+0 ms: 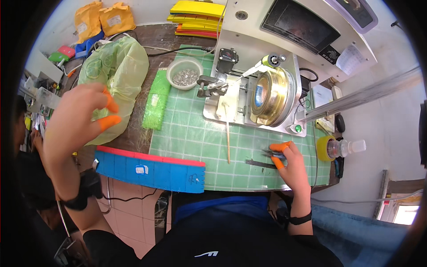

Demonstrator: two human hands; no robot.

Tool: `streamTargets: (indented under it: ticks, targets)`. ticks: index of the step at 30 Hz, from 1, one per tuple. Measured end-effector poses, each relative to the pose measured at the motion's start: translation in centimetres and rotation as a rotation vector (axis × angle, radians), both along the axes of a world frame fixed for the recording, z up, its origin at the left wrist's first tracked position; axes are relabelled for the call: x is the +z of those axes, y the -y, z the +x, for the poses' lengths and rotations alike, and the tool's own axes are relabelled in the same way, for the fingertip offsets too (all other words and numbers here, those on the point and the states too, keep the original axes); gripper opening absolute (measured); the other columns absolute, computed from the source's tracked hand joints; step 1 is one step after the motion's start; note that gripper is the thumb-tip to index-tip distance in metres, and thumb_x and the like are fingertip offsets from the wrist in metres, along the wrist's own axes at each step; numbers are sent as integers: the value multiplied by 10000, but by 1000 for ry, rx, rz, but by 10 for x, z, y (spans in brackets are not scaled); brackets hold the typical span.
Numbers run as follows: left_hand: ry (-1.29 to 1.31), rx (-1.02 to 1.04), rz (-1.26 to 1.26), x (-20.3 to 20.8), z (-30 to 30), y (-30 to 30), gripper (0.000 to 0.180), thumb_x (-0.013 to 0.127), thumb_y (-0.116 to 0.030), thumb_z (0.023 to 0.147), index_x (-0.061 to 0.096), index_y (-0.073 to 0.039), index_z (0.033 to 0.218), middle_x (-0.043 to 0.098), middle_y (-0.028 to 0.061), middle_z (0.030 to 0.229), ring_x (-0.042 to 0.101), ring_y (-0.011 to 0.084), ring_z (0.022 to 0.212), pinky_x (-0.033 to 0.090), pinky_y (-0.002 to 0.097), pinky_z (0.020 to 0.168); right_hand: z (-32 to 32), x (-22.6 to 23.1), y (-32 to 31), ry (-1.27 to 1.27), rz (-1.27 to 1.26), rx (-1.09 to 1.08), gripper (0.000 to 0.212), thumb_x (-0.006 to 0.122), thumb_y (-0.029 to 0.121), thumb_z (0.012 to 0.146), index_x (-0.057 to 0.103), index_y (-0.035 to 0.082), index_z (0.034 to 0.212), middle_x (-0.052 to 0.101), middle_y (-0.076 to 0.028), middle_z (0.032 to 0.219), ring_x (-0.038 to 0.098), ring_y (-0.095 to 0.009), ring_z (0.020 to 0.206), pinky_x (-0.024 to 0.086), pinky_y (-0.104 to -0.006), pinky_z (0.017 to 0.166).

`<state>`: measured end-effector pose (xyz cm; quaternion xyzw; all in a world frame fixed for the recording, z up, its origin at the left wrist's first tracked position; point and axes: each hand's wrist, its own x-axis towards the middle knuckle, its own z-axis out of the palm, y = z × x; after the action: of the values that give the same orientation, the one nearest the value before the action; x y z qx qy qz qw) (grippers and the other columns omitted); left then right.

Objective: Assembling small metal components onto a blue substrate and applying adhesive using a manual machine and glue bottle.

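Right hand (294, 170) pinches slim tool (277, 155) — axis sideways, tip leftward — left hand (76, 116) spread.

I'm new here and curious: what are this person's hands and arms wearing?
The left hand and right hand each wear bright orange covers on the thumb and a finger. The left wrist has a black band with a bulky black piece; the right, a slim black strap. The sleeves are black and short.

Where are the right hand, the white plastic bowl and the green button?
Right hand (295, 170): head view, on the middle of the hand.
White plastic bowl (179, 66): head view, on its inner wall.
Green button (297, 128): head view, on its cap.
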<state>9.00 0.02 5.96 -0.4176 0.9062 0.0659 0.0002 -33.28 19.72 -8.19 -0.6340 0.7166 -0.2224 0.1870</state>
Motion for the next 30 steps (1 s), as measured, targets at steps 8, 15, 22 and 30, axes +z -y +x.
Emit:
streamTargets:
  ticks: [8, 15, 22, 30]
  targets:
    - [-507, -8, -19, 19, -50, -32, 133, 691, -104, 842, 725, 1, 916, 585, 121, 742, 592, 264, 694, 421, 351, 620, 23, 22, 16, -9, -9, 210, 301, 750, 78, 831, 678, 45, 1122, 607, -135, 1037, 620, -313, 935, 511, -375, 830]
    - [-301, -242, -455, -68, -126, 7, 451, 695, -130, 817, 605, 19, 1233, 578, 127, 1013, 576, 289, 890, 448, 371, 780, 109, 20, 81, 632, -127, 379, 451, 647, 123, 954, 516, 78, 1383, 545, -91, 1086, 575, -185, 883, 478, -309, 820]
    - [-205, -162, -452, -116, -162, 11, 424, 658, -36, 760, 542, 30, 1163, 535, 132, 967, 592, 292, 899, 479, 378, 769, 144, -14, 131, 1252, -391, -149, 202, 502, 142, 1056, 472, 42, 1230, 505, -36, 1079, 499, -92, 915, 435, -251, 834]
    - [-377, -152, -514, -133, -162, 24, 465, 682, 10, 727, 577, 1, 1180, 580, 134, 1048, 628, 332, 842, 526, 421, 719, 144, -14, 150, 1077, -627, -124, 84, 524, 94, 1035, 516, 44, 1103, 521, -3, 951, 461, -71, 852, 404, -224, 781]
